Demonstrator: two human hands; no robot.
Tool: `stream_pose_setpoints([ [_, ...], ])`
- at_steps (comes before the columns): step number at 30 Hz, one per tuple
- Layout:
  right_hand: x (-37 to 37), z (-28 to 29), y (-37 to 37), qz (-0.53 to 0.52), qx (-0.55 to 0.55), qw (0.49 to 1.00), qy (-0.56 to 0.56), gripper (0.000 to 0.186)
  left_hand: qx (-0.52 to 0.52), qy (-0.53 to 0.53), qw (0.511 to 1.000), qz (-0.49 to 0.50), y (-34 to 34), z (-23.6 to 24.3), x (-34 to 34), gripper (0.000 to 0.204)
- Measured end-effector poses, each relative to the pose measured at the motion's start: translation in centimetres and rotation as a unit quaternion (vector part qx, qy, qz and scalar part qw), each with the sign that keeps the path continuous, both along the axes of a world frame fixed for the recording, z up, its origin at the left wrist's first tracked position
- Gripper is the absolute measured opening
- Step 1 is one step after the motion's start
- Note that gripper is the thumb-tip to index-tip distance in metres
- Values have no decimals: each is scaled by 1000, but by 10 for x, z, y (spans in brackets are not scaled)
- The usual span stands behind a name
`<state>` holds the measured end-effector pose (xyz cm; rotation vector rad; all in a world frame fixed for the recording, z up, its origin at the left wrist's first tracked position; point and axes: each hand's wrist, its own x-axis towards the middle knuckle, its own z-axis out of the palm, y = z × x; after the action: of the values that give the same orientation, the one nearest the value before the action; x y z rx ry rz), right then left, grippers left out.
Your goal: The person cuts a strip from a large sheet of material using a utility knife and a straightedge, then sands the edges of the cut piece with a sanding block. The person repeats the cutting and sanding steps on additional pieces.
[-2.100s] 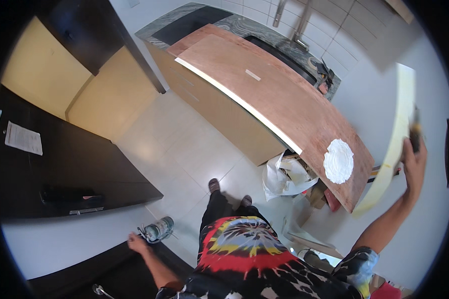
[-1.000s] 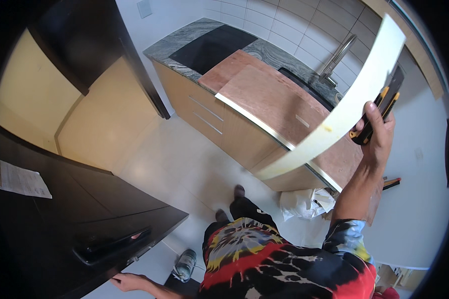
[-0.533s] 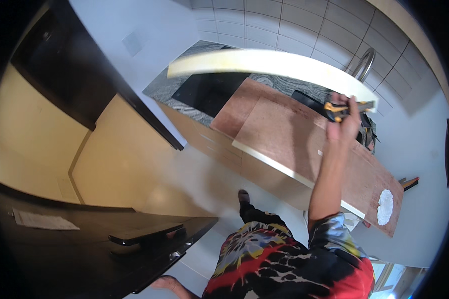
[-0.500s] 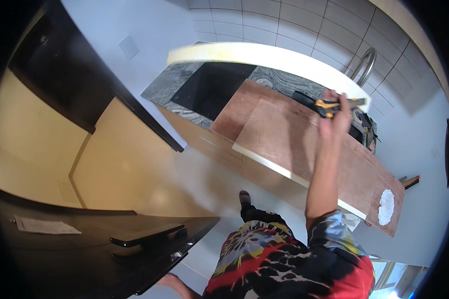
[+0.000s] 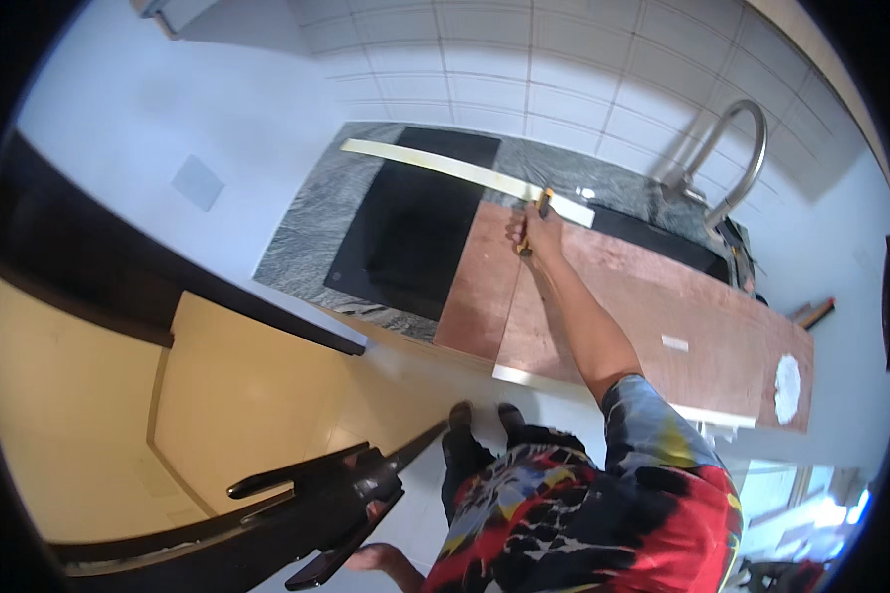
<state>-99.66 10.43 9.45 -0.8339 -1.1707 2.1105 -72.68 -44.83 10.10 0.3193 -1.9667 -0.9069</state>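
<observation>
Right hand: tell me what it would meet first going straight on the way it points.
The right hand would probably meet the pale strip first; depth is unclear, so they may be touching.

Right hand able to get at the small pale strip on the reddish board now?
Likely yes: nothing covers the small pale strip, though the yellow-and-black cutter in the right hand may hamper a grasp.

Kitchen corner, tiled

On my feed, a white tiled wall (image 5: 485, 59) rises behind the grey veined worktop (image 5: 302, 222). A plain pale wall (image 5: 99, 119) meets a dark frame (image 5: 79, 262); bright glare (image 5: 850, 509) shows at lower right.
</observation>
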Motion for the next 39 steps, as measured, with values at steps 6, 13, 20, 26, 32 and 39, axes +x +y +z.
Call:
stream_pose_setpoints([
  [6,10,-27,4,-16,472,839,-270,47,33,0,998,-53,-12,3,-77,48],
  [13,6,18,-59,78,379,857,-342,62,26,23,995,-92,-3,47,-185,54],
  [20,33,-28,-110,68,382,904,-179,67,157,-60,977,-134,20,96,-274,44],
  [26,100,24,-167,168,333,904,-207,59,34,-46,997,-54,-12,104,-348,53],
  [32,108,23,-182,160,345,896,-229,70,-16,-34,999,-3,-56,87,-429,65],
  [39,102,24,-180,98,420,878,-206,75,-65,-80,994,33,-92,86,-504,78],
])
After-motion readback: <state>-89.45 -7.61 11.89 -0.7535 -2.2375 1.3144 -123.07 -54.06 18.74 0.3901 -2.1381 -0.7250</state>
